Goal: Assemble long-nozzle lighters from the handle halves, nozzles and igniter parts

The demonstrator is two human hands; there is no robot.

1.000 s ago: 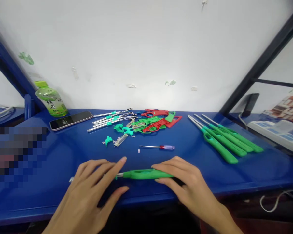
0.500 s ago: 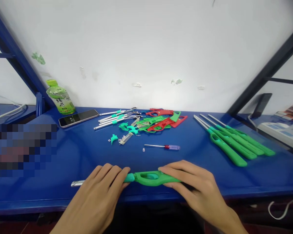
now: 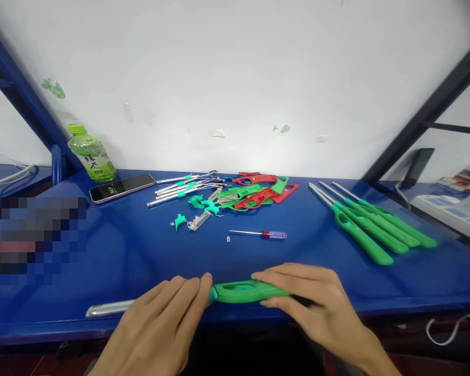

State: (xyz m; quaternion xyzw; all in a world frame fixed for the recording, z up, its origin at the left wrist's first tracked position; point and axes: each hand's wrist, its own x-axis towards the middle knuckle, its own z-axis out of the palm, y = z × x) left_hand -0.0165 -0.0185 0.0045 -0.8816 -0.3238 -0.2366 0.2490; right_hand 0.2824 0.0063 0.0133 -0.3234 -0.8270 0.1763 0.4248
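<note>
Both my hands hold one green long-necked lighter (image 3: 241, 293) above the table's front edge. My left hand (image 3: 162, 318) is closed around its teal collar and metal tube, whose silver tip pokes out to the left. Pinched in my right hand (image 3: 313, 292) is the green handle's right end, with the thumb below and fingers on top. Farther back lies a screwdriver (image 3: 258, 234) with a purple and red handle, a tiny pale part (image 3: 227, 239) beside it. A clear lighter tank (image 3: 199, 221) and a teal trigger piece (image 3: 179, 221) lie left of that.
Several green lighters (image 3: 370, 235) lie side by side at the right. Red and green handle shells (image 3: 258, 193) are piled near the wall, with metal tubes (image 3: 176, 192) left of them. A phone (image 3: 122, 188) and a green-capped bottle (image 3: 92, 156) occupy the back left.
The lighter's metal tip now reaches farther left and lower, and its handle has rolled slightly in my hands. Both hands keep their hold. The whole view has shifted a little.
</note>
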